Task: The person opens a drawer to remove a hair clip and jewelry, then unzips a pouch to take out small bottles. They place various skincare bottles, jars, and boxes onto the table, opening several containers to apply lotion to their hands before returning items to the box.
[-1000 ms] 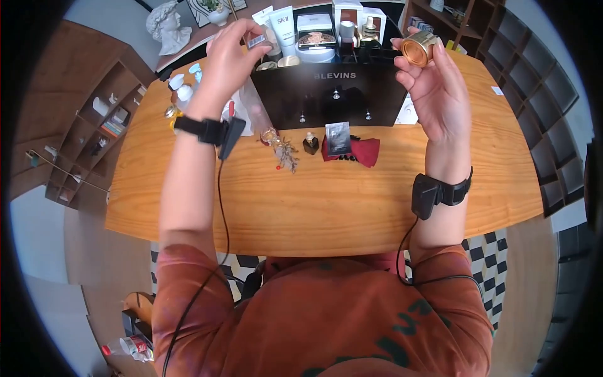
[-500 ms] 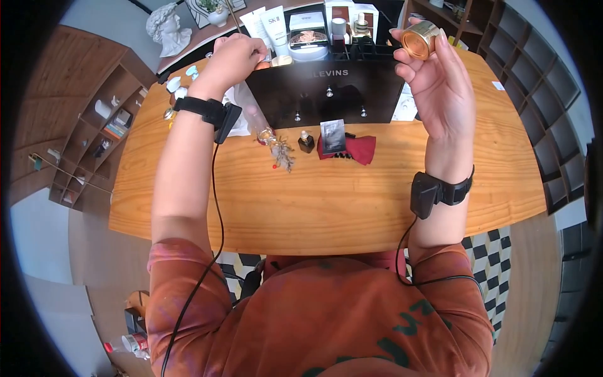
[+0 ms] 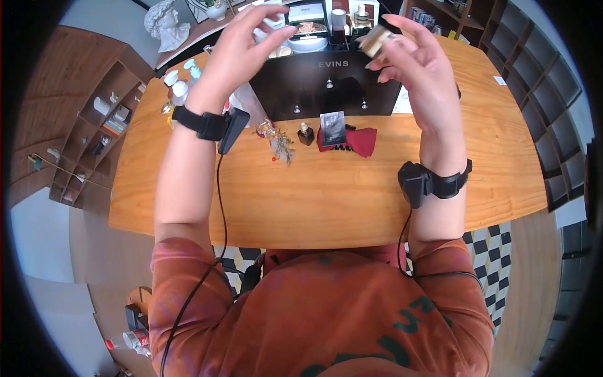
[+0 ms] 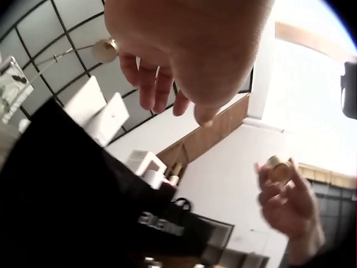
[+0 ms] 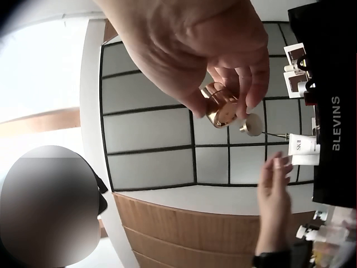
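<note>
My right hand pinches a small gold jar between thumb and fingers, above the right end of a black organizer box lettered BLEVINS. In the right wrist view the shiny gold jar is tilted, its round end facing away from the palm. Over the box's left end is my left hand, fingers loosely bent and parted, with nothing between them. The left wrist view also shows this left hand empty, well apart from the jar.
A compact and several bottles stand in the box's top. Before it lie a dried sprig, a dark little bottle, a grey sachet and a red bow. Pump bottles stand at the left.
A small labelled item was in my left hand a second ago; that hand dipped to the box's left end and has risen empty. My right hand has moved left and turned the jar.
</note>
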The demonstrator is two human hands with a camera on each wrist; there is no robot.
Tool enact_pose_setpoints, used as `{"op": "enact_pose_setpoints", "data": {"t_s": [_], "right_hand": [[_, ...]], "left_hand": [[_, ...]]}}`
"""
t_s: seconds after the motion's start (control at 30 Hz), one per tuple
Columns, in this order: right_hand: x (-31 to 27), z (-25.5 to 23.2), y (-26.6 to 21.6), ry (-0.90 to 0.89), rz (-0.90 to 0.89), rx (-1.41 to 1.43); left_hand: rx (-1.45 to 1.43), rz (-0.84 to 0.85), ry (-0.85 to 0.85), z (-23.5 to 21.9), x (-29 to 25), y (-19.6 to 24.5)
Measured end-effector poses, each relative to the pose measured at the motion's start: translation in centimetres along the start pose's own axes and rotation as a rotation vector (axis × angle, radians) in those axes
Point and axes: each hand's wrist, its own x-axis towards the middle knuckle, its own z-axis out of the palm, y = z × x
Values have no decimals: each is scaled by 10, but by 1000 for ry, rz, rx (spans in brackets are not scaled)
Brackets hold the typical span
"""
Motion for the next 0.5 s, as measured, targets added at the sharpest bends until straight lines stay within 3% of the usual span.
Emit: {"op": "enact_pose_setpoints", "data": {"t_s": [0.03, 0.1, 0.17, 0.23, 0.37, 0.43, 0.5], "right_hand": [[-2, 6, 2, -41, 24, -66], [-4, 15, 4, -125, 67, -198], [-3, 16, 12, -125, 145, -168], [-3, 19, 18, -216, 166, -166], [-6, 27, 19, -231, 185, -63], [-5, 27, 17, -208, 176, -95], [-4, 27, 18, -186, 164, -126]], "left_hand": [[-268, -73, -52, -2, 0, 20], [-529, -38, -216, -1, -3, 38], [-574, -19, -358, -1, -8, 55], [-434, 57, -366, 2, -10, 61], [-442, 98, -330, 4, -12, 59], [-455, -60, -231, 4, -13, 53], [-415, -53, -152, 4, -8, 35]]}}
